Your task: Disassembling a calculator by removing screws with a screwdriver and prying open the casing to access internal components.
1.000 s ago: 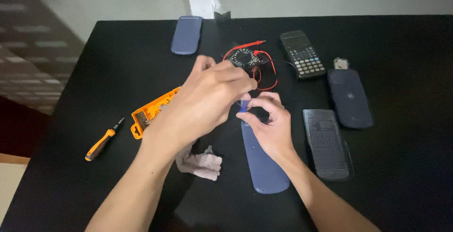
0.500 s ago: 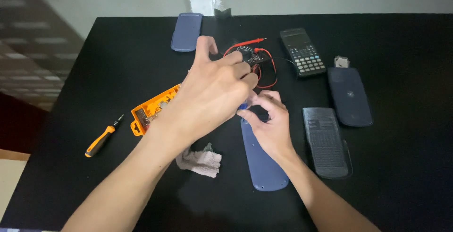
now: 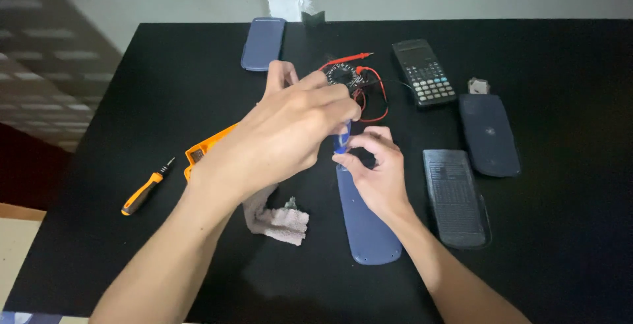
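Black tabletop: matte black table surface carrying everything, seen from above
Left hand: raised over the middle of the table, fingers bunched narrow around the top of a small blue-handled tool held upright
Right hand: just below and right of the left one, fingertips pinched close at the foot of the tool, resting on the upper end of the long blue cover
Long blue plastic cover: lies flat, lengthwise toward the wearer, its near end free, its far end under the right hand
Dark grey calculator back: face down, right of the blue cover, apart from it
Dark blue slide case: further right, flat
Black scientific calculator: keys up, far side
Second blue cover: at the far edge
Orange casing: mostly hidden by the left forearm
Pinkish cloth: crumpled beside the blue cover
Orange-handled screwdriver: lying unused at left
Round dial unit with red leads: beyond the hands
Progress: judging by the layout, housings are already apart; the tool work at the cover's end appears unfinished, and whether a screw sits there cannot be told
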